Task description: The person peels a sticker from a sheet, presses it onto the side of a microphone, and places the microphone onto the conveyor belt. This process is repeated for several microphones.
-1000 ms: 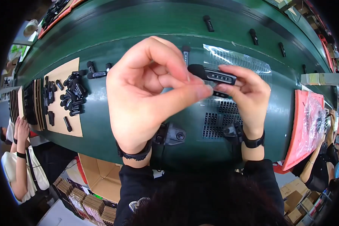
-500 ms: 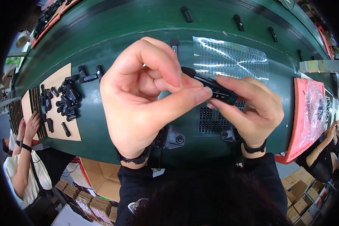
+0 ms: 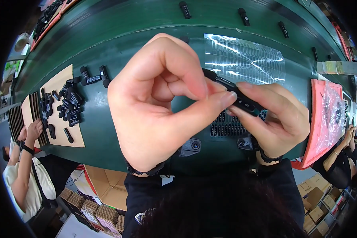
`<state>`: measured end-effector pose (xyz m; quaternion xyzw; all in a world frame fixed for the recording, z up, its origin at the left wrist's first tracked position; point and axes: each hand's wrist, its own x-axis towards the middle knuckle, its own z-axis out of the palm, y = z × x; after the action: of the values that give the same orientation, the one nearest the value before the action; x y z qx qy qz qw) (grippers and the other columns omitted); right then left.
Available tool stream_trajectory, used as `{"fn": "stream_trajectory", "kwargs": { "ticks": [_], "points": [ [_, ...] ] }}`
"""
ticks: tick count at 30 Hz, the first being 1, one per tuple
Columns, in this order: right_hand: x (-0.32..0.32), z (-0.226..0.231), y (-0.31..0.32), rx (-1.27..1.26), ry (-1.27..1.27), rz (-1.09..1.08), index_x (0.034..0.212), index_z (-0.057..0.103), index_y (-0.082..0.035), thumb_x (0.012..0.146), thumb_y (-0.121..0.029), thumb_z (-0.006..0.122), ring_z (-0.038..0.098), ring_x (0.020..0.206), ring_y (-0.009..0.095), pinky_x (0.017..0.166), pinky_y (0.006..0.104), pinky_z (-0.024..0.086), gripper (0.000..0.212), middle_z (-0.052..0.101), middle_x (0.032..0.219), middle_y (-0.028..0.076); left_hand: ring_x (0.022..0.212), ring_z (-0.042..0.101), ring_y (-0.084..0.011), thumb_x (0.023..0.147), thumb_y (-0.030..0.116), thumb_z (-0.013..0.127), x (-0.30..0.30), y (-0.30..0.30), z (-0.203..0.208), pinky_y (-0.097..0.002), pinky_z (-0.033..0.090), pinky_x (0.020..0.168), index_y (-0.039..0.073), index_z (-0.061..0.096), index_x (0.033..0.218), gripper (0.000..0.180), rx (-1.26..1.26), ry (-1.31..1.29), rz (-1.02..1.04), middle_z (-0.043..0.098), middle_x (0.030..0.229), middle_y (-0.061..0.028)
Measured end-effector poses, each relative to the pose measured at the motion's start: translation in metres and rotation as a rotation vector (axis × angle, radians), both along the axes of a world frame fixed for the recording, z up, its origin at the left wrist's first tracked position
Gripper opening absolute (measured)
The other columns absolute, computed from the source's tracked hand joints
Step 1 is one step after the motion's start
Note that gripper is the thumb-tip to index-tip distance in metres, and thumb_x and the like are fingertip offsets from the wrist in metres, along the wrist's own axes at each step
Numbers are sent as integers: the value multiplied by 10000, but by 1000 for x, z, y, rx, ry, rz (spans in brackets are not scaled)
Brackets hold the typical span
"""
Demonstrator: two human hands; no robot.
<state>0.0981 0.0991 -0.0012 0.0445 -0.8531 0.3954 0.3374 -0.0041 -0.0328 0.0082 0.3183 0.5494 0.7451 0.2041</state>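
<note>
Both hands are raised close to the camera over a green conveyor table (image 3: 107, 39). My right hand (image 3: 275, 119) grips a small long black plastic part (image 3: 236, 95) from below and the side. My left hand (image 3: 162, 103) pinches the left end of that same part between thumb and forefinger, the other fingers curled. Much of the part is hidden by the fingers. Under the hands lies a black sheet with rows of small slots (image 3: 230, 129).
A heap of the same black parts (image 3: 67, 105) lies on a cardboard sheet (image 3: 59, 131) at left. A shiny clear film sheet (image 3: 246, 59) lies beyond the hands. Single black parts (image 3: 185, 10) ride the belt at the back. A red tray (image 3: 325, 119) sits at right; other people work at both sides.
Both hands have come nearer the camera with the black part. The left thumb and forefinger have closed tighter on its left end.
</note>
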Motion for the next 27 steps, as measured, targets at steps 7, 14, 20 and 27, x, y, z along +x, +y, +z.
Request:
{"fn": "stream_trajectory", "kwargs": {
  "ticks": [7,14,20,27],
  "points": [
    [0,1,0,45,0,10,882,583,70,545,76,701,573,628,175,549,228,443,357,598,742,140,613,527,-99,606,-145,625,0,3,-8,-184,437,576,8,475,751,259,26,114,28,452,865,-79],
    [3,-1,6,-98,-52,12,895,570,87,590,103,655,584,667,186,599,240,482,317,585,795,145,590,447,-46,749,1,594,-13,5,-6,-147,346,534,-12,536,927,188,-345,89,-221,507,801,-15],
    [-2,0,3,-263,-95,-5,906,570,90,669,109,591,591,664,190,602,238,490,239,575,826,159,591,433,-27,784,29,569,1,8,-3,-146,333,518,-9,540,944,166,-320,-68,-197,515,698,19],
    [-5,0,-1,-194,-94,-108,910,590,41,728,52,571,586,608,137,548,209,466,183,601,794,110,596,465,-51,789,18,556,9,20,-23,-165,366,519,-23,546,932,149,-164,470,187,522,714,-3]
  ]
}}
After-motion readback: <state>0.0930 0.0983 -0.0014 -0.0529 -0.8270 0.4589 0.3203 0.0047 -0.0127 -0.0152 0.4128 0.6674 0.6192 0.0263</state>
